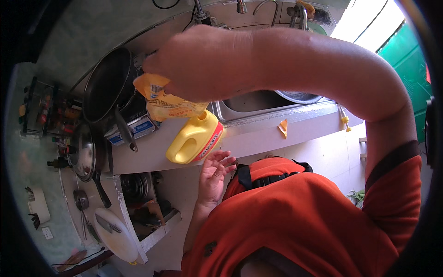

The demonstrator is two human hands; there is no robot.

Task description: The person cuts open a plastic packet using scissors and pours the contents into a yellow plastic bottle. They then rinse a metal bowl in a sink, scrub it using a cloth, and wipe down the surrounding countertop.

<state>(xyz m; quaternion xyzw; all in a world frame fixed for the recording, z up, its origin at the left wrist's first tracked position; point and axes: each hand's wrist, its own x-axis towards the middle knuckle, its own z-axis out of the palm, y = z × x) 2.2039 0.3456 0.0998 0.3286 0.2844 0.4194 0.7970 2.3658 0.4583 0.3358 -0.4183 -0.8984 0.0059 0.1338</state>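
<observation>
My right hand [199, 64] grips an orange-yellow plastic refill pouch [178, 108] bearing writing, held tilted over the counter. The pouch's lower corner meets or overlaps the open mouth of a yellow plastic jug [193, 136] with a red label; whether liquid is flowing I cannot see. The jug stands uncapped near the counter's front edge. Just below it, my left hand [214, 176] is raised with fingers apart, holding nothing. A torn orange scrap [283, 128] lies on the counter edge to the right, and a yellow-tipped pump dispenser [346, 121] is farther right.
A black frying pan [108, 83] stands at the left, its handle reaching towards the counter front. A lidded pan [84, 152] sits nearby. A knife [108, 224] rests on a round cutting board [117, 239]. Behind my forearm is a steel sink [249, 104] with a metal basin [301, 97].
</observation>
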